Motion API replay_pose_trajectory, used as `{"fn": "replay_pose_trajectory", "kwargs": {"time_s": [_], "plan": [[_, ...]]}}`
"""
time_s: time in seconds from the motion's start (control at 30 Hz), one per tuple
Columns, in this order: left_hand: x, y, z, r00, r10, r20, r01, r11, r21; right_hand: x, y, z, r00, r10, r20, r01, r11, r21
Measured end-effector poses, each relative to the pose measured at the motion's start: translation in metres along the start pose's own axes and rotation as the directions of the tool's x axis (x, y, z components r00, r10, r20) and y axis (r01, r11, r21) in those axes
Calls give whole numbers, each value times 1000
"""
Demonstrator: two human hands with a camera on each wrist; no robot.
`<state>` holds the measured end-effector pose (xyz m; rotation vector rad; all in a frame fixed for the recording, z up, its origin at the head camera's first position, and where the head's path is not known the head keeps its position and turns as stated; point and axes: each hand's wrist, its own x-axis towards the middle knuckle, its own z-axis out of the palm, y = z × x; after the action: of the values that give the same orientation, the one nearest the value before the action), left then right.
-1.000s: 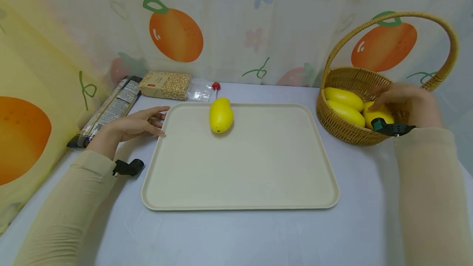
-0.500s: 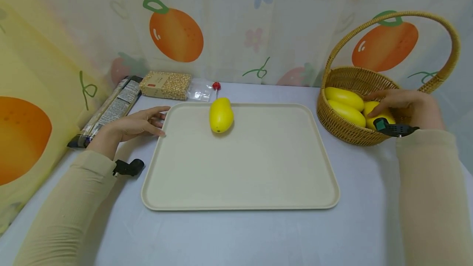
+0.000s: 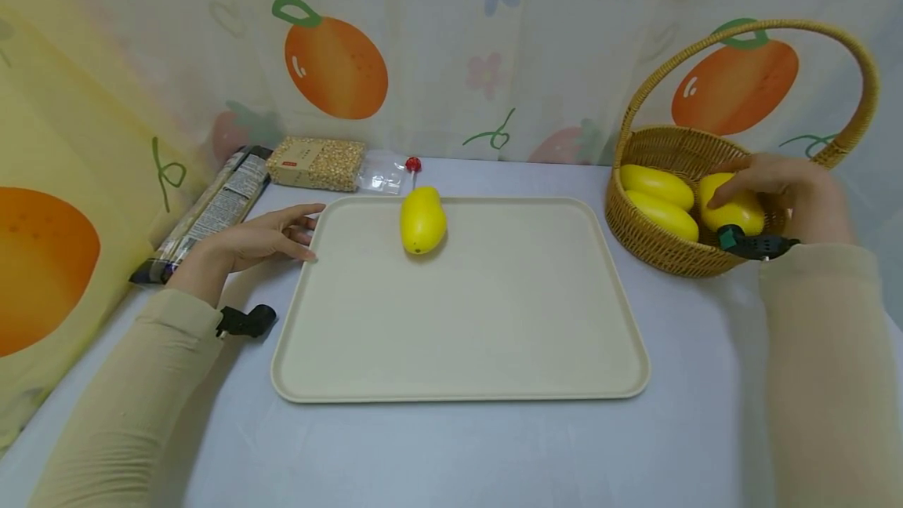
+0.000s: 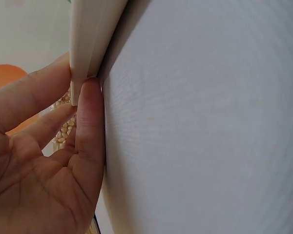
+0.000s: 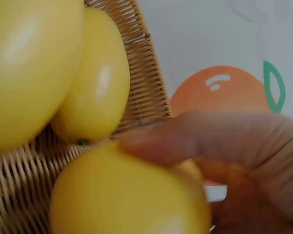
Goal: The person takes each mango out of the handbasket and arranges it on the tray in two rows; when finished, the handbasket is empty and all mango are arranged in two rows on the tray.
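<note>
White cloth covers the table (image 3: 466, 453); toward the right edge of the basket (image 3: 638, 241), my right hand (image 3: 800, 186) grips a yellow fruit (image 3: 737, 216), whose smoothness could make it slip; my left hand (image 3: 257, 244), unclenched, touches the left edge of the tray (image 3: 466, 312).

The left sleeve (image 3: 134, 398) is beige, fine-knit and creased along the forearm, its cuff seamed; the matching right sleeve (image 3: 821, 367) looks smoother. At the left cuff sits a stubby, round-ended black device (image 3: 247, 321); its right counterpart (image 3: 758, 245) shows a dark green patch. The left hand (image 3: 250, 243) and right hand (image 3: 800, 186) are bare.
</note>
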<state>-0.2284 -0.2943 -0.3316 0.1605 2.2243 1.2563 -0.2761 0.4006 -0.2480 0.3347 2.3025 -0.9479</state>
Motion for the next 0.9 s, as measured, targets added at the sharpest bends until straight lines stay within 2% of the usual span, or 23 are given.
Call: {"fn": "replay_pose_trajectory", "kwargs": {"time_s": [0.03,0.07,0.13,0.27,0.33,0.43,0.53,0.6,0.7,0.77,0.83,0.9], "plan": [[0,-1,0,1000,1,1,-1,1000,-2,1,-2,-4,998,-56,-33,52,994,-97],[0,-1,0,1000,2,1,-2,1000,-2,2,-4,-8,992,-115,-53,103,976,-191],[0,-1,0,1000,3,1,-3,1000,1,0,-10,-13,971,-222,-90,187,935,-301],[0,-1,0,1000,2,0,-2,1000,3,-11,-20,-16,936,-302,-179,244,926,-288],[-1,-1,0,1000,1,0,-1,1000,2,-18,-24,-14,911,-349,-219,284,918,-278],[-2,-1,0,1000,1,1,-1,1000,3,-27,-30,-8,858,-439,-266,373,889,-264],[-2,-1,0,1000,1,3,-1,1000,4,-36,-38,0,802,-528,-281,475,848,-236],[-2,0,0,1000,0,2,0,1000,4,-42,-45,6,772,-566,-289,519,824,-227],[-2,1,0,1000,-4,0,4,1000,1,-51,-56,15,753,-586,-300,533,810,-245],[-2,1,0,1000,-4,0,4,1000,2,-55,-62,22,749,-592,-297,540,806,-242],[-2,2,1,1000,-3,2,3,1000,2,-58,-67,30,745,-609,-272,577,793,-197],[-2,2,1,1000,-1,3,1,1000,0,-59,-72,39,730,-641,-237,629,766,-133]]}}
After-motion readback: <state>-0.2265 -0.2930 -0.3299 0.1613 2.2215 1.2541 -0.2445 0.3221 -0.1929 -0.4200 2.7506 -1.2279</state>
